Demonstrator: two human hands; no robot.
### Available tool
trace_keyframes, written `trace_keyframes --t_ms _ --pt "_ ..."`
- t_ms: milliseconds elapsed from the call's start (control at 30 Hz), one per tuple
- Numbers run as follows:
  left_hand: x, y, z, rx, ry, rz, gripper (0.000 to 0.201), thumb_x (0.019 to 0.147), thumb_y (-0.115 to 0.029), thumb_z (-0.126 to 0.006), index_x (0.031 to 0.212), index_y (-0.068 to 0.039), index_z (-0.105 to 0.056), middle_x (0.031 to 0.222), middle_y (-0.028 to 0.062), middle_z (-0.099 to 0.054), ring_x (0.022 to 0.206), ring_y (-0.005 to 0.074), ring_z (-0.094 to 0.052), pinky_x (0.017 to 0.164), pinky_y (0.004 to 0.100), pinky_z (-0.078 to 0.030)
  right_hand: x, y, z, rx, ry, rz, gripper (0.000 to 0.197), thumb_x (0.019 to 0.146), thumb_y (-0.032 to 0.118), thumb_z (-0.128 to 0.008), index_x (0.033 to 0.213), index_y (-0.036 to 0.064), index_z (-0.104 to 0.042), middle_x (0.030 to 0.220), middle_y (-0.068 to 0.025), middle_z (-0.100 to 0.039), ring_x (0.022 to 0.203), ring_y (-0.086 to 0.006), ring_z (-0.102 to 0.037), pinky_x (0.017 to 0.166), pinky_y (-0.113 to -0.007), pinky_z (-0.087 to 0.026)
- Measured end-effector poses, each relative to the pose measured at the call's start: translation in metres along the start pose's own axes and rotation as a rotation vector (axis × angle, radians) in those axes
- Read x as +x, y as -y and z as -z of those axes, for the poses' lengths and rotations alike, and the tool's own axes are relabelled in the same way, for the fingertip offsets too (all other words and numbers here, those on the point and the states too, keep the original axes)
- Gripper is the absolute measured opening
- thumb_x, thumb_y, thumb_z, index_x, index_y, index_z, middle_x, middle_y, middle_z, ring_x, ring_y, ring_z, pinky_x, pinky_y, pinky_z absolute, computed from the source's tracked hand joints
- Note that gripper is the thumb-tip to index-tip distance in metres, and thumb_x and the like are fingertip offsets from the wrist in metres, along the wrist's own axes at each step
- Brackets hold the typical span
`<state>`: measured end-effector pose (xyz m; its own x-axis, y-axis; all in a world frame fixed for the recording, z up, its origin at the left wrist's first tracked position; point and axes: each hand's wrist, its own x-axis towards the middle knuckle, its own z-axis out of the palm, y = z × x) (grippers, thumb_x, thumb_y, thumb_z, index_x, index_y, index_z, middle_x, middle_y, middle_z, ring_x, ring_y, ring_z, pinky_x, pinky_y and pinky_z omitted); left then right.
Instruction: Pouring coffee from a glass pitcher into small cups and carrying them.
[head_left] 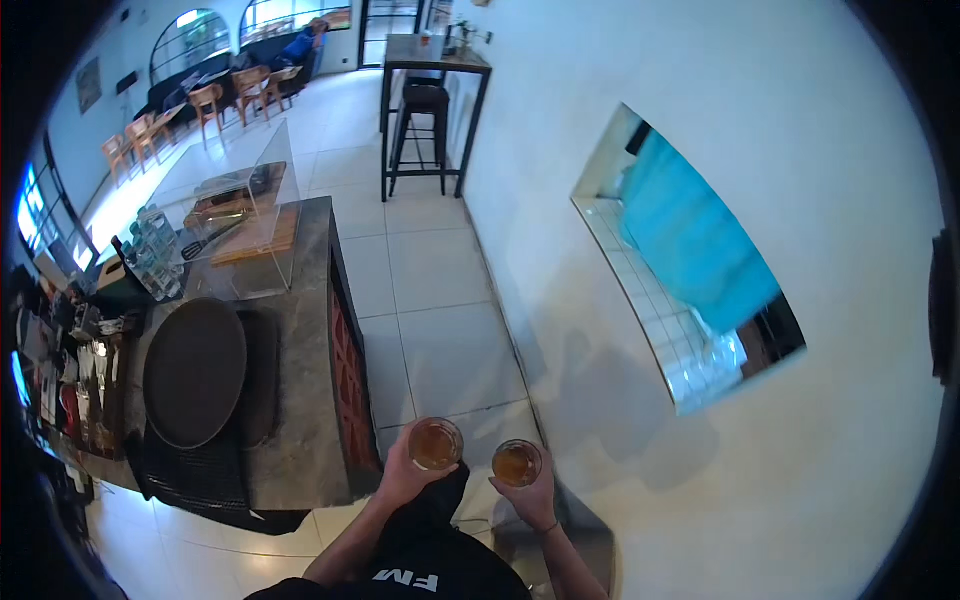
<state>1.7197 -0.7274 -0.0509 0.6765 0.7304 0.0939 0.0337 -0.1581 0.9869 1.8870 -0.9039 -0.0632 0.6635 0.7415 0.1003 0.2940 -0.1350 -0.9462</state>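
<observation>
In my left hand is a glass of amber drink, the fingers wrapped round its side. A second glass of amber drink, looking slightly smaller, is gripped by my right hand. Both glasses are upright, seen from above, side by side and apart in front of my body. My left hand is close to the near right corner of the counter; the right one is on the side of the white wall.
Left stands a dark counter with an oval tray, cutlery, bottles and a clear screen. A wall opening with a turquoise curtain is right. Tiled floor leads to a high table and stool.
</observation>
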Motion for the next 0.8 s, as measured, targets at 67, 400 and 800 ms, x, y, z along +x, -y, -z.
trace_keyframes --t_ms 67,400,800 --pt "0.044 0.012 -0.008 0.015 -0.066 0.017 0.076 0.067 -0.014 -0.09 0.13 -0.004 -0.05 0.123 0.0114 -0.061 0.117 0.0231 -0.059 0.102 0.0357 -0.046 0.06 -0.016 0.001 0.023 0.078 -0.002 0.078 0.072 0.016 -0.088 0.133 0.0014 -0.042 0.123 -0.0146 -0.058 0.116 -0.0238 -0.06 0.1 -0.037 -0.049" --pt "0.287 0.028 0.01 0.05 -0.181 0.123 0.081 0.067 -0.016 -0.09 0.134 -0.004 -0.047 0.126 0.0125 -0.059 0.121 0.0248 -0.057 0.107 0.0383 -0.043 0.353 -0.032 -0.023 0.152 0.324 0.011 0.075 0.069 0.005 -0.088 0.13 0.0025 -0.044 0.123 -0.0104 -0.055 0.118 -0.0198 -0.055 0.101 -0.034 -0.048" --pt "0.606 0.109 0.1 -0.071 -0.343 0.019 0.078 0.067 -0.017 -0.092 0.132 -0.005 -0.05 0.127 0.0102 -0.061 0.123 0.0187 -0.055 0.107 0.0368 -0.043 0.719 -0.068 -0.165 0.203 0.317 0.027 0.078 0.067 0.009 -0.09 0.128 0.0002 -0.043 0.119 -0.0114 -0.056 0.114 -0.022 -0.057 0.1 -0.036 -0.047"
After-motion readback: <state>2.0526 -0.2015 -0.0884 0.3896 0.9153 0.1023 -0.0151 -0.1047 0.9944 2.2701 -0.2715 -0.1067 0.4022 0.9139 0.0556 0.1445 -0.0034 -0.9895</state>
